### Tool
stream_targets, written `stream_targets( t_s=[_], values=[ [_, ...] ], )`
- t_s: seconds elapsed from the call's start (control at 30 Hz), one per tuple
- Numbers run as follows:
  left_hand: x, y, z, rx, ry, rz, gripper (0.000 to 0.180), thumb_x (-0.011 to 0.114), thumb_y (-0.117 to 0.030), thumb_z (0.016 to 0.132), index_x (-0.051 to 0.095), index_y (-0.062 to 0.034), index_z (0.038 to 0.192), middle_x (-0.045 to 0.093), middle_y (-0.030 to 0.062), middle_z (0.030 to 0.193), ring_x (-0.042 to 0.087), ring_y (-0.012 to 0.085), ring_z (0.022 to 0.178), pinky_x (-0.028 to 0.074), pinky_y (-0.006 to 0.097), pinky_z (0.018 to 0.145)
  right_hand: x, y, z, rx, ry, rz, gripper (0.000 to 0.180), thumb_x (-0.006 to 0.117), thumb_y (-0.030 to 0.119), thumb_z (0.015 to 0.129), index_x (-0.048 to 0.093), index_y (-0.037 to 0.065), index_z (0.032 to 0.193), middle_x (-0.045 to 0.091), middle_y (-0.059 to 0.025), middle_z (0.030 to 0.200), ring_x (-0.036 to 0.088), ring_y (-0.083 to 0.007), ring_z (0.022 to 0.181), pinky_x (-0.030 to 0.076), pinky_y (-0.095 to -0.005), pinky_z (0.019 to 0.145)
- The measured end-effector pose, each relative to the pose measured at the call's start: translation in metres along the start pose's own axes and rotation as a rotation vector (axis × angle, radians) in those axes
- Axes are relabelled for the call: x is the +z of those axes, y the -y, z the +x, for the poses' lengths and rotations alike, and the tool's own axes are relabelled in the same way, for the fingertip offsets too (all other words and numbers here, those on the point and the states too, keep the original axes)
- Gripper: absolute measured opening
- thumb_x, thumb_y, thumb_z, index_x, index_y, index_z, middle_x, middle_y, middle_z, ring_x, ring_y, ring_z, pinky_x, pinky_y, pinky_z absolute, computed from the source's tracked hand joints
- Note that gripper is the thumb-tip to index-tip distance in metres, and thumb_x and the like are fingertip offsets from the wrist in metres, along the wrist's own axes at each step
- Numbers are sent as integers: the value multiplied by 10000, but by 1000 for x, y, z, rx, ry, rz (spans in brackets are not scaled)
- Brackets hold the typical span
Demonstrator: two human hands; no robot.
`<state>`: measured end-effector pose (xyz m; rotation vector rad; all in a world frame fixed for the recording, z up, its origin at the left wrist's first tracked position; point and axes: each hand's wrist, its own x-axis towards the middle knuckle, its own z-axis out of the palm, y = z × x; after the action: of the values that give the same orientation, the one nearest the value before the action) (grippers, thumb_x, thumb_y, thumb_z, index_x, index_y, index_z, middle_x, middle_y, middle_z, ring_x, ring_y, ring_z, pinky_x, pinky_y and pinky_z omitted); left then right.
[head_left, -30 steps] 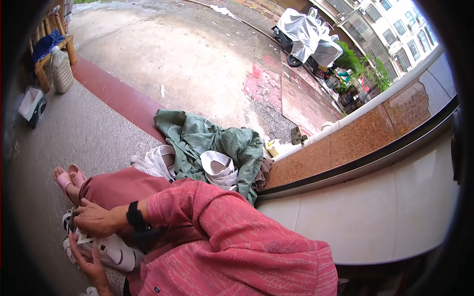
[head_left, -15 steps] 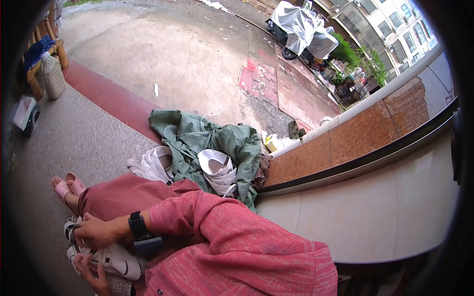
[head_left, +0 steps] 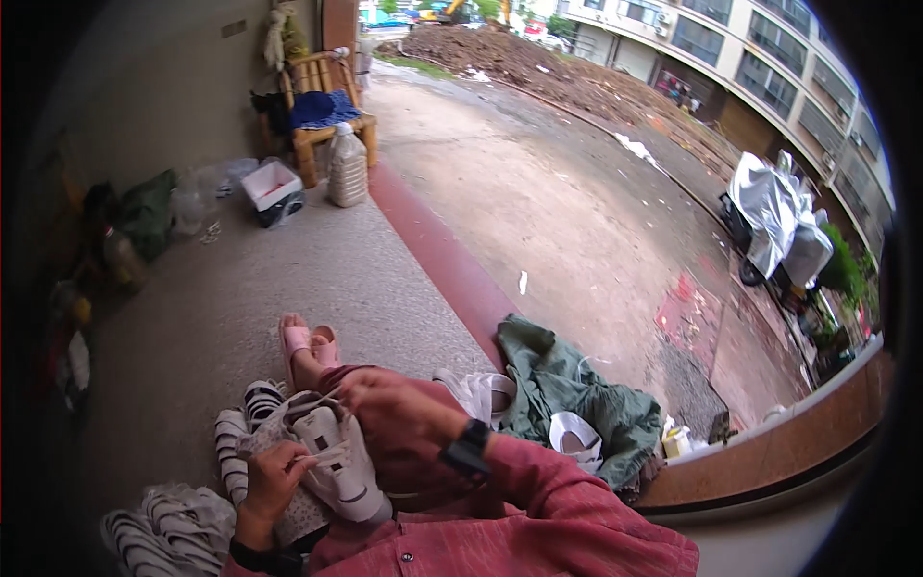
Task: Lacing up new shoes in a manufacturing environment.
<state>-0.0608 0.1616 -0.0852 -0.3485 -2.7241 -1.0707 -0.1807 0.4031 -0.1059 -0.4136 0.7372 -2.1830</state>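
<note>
A white sneaker (head_left: 348,481) with pale laces rests on my lap, its tongue and lacing facing up. My left hand (head_left: 273,481) is beside it, thumb and fingers pinching a shoelace (head_left: 327,455) that runs across the sneaker. My right hand (head_left: 402,408), slightly smeared by motion, is closed near the sneaker's collar, where a lace loop leads to its fingers. Patterned pale cloth (head_left: 300,519) lies under the sneaker. Left of my legs sit striped black-and-white shoes (head_left: 231,450), with a pile of similar shoes (head_left: 171,527) in clear plastic nearer me.
Right of my knees, a green cloth sack (head_left: 615,415) lies with white shoes (head_left: 574,438) on it. Ahead stand a bamboo chair (head_left: 306,144), a big plastic jug (head_left: 347,173) and a white box (head_left: 271,185). A silver-covered vehicle (head_left: 769,216) is outside, beyond a low tiled wall (head_left: 769,452).
My view has swung left and up. My hands have moved apart: the right has risen to the collar, the left pinches a lace. The sneaker now lies lacing up.
</note>
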Motion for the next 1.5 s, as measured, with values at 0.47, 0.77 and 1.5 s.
stream_targets(
  t_s=[0.47,0.77,1.5],
  values=[
    [-103,38,-67,-235,-126,560,140,646,-60,806,709,-72,931,609,140,786,595,358,714,475,393,641,-157,111,-212,-656,-661,-21,235,568,203,963,565,67,1154,621,-26,858,614,-170,808,496,-362,838],
    [-106,41,-20,-437,-550,-413,277,537,-144,967,624,-29,1203,692,60,1037,616,95,866,471,238,732,-177,16,-214,101,-898,-953,399,629,158,906,521,11,1261,677,-102,956,675,-191,766,531,-280,600],
    [-314,100,-197,152,-764,-1427,357,383,-43,1014,459,24,1357,543,141,1351,537,239,1237,471,374,981,14,-28,17,-356,262,-1747,219,744,255,781,617,110,885,593,-44,1039,517,-261,1039,335,-395,921]
  ],
)
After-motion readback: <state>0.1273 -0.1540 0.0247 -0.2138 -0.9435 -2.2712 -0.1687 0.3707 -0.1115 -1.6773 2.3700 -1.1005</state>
